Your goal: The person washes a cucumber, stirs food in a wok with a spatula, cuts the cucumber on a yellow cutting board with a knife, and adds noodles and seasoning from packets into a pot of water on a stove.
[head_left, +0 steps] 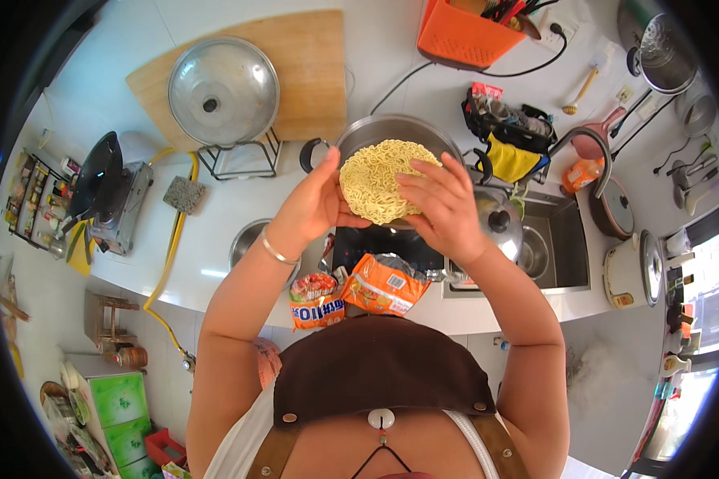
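A round, pale-yellow cake of dried instant noodles [375, 180] is held up between my two hands. My left hand [315, 199] grips its left edge, with the thumb up along the rim. On its right side, my right hand [443, 195] has fingers laid across the top face. Behind and partly below the cake stands a wide metal pot [403, 124] with black handles; its inside is mostly hidden. Closer to me, an orange noodle packet [385, 286] and a smaller orange-and-red packet [318, 300] lie at the counter's front, by a black cooktop [355, 249].
On the right are a lidded pot [499, 227] and a steel sink [563, 231]. Left of the pot, a metal bowl [248, 239] sits beneath my forearm. A domed lid [224, 92] leans at the back left, and a yellow hose [168, 271] crosses the counter.
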Demonstrator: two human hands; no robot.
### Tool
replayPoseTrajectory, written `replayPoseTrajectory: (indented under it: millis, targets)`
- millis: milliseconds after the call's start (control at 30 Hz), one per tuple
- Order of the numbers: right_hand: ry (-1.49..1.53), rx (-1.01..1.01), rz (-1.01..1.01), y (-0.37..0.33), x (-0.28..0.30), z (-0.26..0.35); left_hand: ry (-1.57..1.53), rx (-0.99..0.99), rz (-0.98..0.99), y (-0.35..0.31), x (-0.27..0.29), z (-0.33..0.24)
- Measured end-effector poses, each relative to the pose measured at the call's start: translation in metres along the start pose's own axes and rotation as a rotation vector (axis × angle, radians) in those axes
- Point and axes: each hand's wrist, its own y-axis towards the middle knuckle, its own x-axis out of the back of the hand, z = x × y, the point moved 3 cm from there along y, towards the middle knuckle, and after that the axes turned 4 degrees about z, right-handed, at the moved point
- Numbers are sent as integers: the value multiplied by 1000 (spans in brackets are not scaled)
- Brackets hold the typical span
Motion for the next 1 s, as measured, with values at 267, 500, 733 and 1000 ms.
replayPoseTrajectory:
  millis: [267, 500, 733, 1000]
  targets:
    - [357, -550, -89, -12, -37, -75, 247, -143, -177, 65, 47, -5]
    - [1041, -1047, 274, -13, -104, -142, 517, -193, -185, 102, 45, -1]
    - [620, -1196, 276, -8, -117, -137, 954, -300, -410, 129, 59, 5]
    - [456, -1287, 374, -3, -122, -148, 1249, -251, -562, 149, 65, 1]
